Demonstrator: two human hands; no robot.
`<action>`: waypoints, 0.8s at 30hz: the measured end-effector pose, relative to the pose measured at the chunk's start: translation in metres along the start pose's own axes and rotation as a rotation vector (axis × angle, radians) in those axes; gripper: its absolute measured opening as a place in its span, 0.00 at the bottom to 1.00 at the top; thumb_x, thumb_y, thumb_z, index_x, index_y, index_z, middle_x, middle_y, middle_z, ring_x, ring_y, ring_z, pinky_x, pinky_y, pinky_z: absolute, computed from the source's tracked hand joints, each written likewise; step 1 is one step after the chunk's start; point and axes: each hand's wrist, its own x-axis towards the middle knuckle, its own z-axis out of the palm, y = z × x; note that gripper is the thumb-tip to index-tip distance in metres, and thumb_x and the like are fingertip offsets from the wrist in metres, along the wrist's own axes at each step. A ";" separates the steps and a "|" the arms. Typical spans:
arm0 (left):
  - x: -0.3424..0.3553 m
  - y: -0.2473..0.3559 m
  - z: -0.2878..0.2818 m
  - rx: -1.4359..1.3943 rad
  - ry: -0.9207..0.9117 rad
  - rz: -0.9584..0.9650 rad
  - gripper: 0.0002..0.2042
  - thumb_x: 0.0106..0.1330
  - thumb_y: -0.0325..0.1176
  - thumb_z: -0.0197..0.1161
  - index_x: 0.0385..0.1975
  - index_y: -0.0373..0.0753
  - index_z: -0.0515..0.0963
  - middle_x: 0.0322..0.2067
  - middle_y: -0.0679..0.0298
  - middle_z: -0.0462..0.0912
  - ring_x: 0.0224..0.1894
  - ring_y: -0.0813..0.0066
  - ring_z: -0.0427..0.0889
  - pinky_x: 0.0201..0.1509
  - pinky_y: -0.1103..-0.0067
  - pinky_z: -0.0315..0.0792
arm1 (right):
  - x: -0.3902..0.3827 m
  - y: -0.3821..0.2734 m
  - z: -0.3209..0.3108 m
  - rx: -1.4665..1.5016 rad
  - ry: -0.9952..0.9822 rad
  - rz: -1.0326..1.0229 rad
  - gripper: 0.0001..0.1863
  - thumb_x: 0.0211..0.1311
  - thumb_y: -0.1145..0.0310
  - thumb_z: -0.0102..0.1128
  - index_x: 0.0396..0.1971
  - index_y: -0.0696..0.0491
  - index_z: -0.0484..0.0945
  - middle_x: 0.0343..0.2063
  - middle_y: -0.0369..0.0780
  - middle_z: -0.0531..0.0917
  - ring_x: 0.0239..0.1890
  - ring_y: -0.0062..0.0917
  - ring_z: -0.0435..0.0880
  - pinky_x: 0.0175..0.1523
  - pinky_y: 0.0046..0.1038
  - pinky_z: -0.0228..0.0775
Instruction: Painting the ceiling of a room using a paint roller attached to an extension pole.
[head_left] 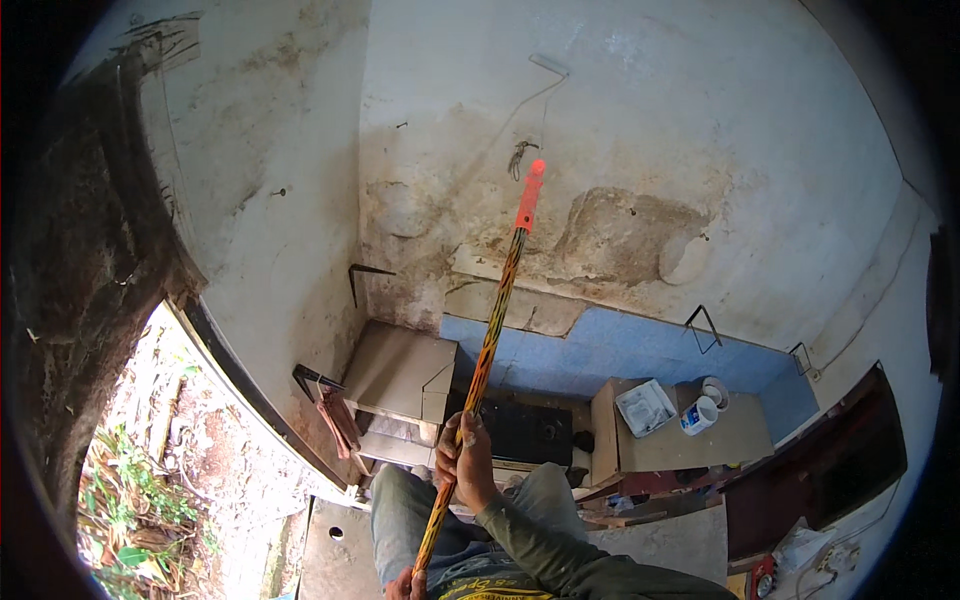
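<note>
A long paint roller pole (490, 345), patterned in yellow, orange and black, slants up from my lap toward the wall. Its upper end is a bright orange-red plastic tip (531, 195). From the tip a thin wire frame runs up to what looks like a pale roller (548, 66) against the white wall. My right hand (468, 465) wraps round the lower part of the pole, its forearm in a green sleeve. Lower down, at the picture's bottom edge, my left hand (405, 584) grips the pole's end and is partly cut off.
Stained wall (640, 240) with peeling patches faces me. Below are blue tiles (620, 345), a tiled counter (400, 365), a black stove (530, 430) and a table (690, 440) bearing a white tray (645, 408) and tubs (699, 415). Metal brackets (704, 330) jut from the wall. A doorway opens left.
</note>
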 end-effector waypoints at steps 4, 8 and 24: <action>0.014 0.036 -0.002 0.109 -0.047 0.120 0.23 0.72 0.52 0.47 0.44 0.36 0.78 0.21 0.53 0.74 0.24 0.58 0.73 0.28 0.64 0.67 | 0.016 -0.026 0.000 -0.001 0.008 -0.009 0.19 0.72 0.46 0.42 0.35 0.48 0.67 0.14 0.30 0.63 0.09 0.13 0.57 0.11 0.19 0.51; 0.026 0.039 0.013 0.279 0.201 0.551 0.23 0.73 0.51 0.46 0.51 0.37 0.74 0.25 0.48 0.77 0.29 0.51 0.75 0.32 0.63 0.68 | 0.036 -0.063 0.019 -0.021 -0.015 -0.032 0.19 0.72 0.46 0.41 0.36 0.48 0.67 0.14 0.30 0.62 0.09 0.13 0.56 0.11 0.20 0.50; 0.017 -0.100 0.006 -0.198 -0.008 -0.079 0.23 0.71 0.51 0.51 0.49 0.36 0.76 0.17 0.67 0.68 0.17 0.79 0.64 0.19 0.76 0.64 | 0.011 0.019 -0.010 -0.033 0.013 0.096 0.19 0.70 0.44 0.45 0.32 0.45 0.63 0.13 0.30 0.63 0.08 0.15 0.58 0.11 0.21 0.52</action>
